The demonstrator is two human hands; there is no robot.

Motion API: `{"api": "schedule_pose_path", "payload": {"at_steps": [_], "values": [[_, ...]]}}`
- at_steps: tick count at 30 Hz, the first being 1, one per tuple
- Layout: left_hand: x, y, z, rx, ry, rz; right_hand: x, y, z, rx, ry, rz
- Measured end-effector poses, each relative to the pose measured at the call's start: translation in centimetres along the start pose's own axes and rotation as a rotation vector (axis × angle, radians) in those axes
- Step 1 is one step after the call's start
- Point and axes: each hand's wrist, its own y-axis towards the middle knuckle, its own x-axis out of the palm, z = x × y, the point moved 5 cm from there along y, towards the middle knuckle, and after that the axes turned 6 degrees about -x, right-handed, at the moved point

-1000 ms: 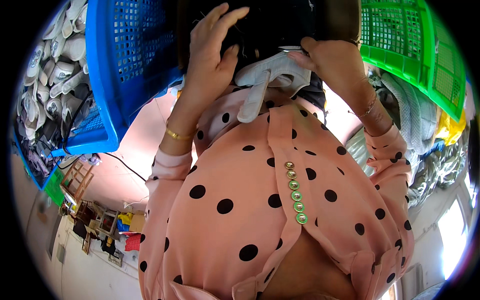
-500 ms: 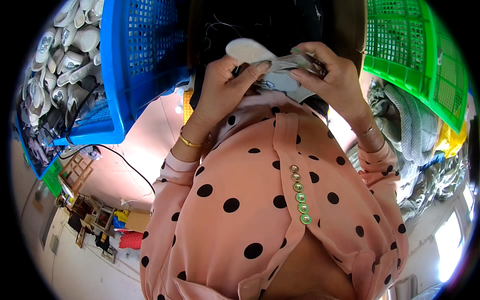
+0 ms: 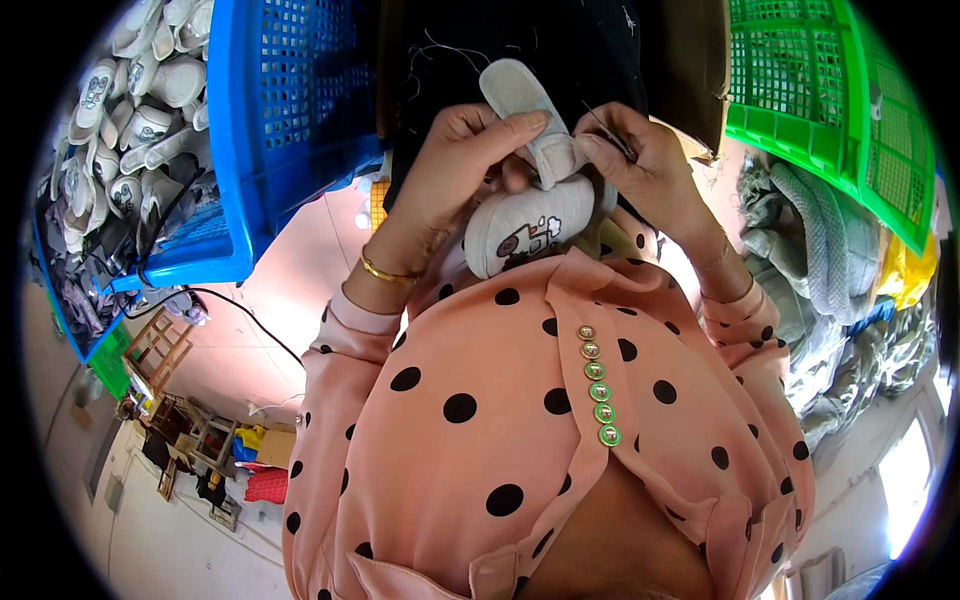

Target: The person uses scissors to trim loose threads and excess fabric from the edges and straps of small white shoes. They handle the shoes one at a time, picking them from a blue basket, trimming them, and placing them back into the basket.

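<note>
In front of my chest is a small light-grey cloth shoe (image 3: 530,225) with a cartoon print on its rounded toe, which points down toward my shirt. My left hand (image 3: 455,165) is closed on it, thumb on top of the pale strap-like upper part and the other fingers partly hidden behind. On the other side, my right hand (image 3: 645,165) pinches the shoe's edge between thumb and fingers. A thin dark tool (image 3: 612,135) lies among the right fingers; its kind is too small to make out.
To the left, a blue plastic basket (image 3: 235,215) stands beside a heap of similar pale shoes (image 3: 130,140). A green basket (image 3: 800,80) is at the right, above piled grey fabric (image 3: 815,240). A black cable (image 3: 240,310) hangs at the left. Loose threads lie on dark cloth ahead.
The shoe has turned so that its printed toe faces up and its strap-like part stands toward the far side. Both hands have shifted their hold and stay on it.
</note>
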Motion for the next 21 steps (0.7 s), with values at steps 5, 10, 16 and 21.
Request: {"api": "schedule_pose_path", "payload": {"at_steps": [5, 10, 16, 21], "values": [[0.2, -1.3, -0.4, 0.042, -0.091, 0.064, -2.1, -0.4, -3.0, -0.164, -0.382, -0.042], [1.0, -2.1, -0.1, 0.066, -0.15, 0.027, -1.6, -0.5, -4.8, -0.324, -0.648, -0.084], [1.2, -2.8, -0.1, 0.112, -0.12, 0.033, -1.2, -0.2, -6.7, -0.471, -0.84, -0.062], [1.3, -3.1, -0.2, 0.12, -0.079, 0.036, -0.7, 0.1, -7.6, -0.576, -0.929, -0.041]]}}
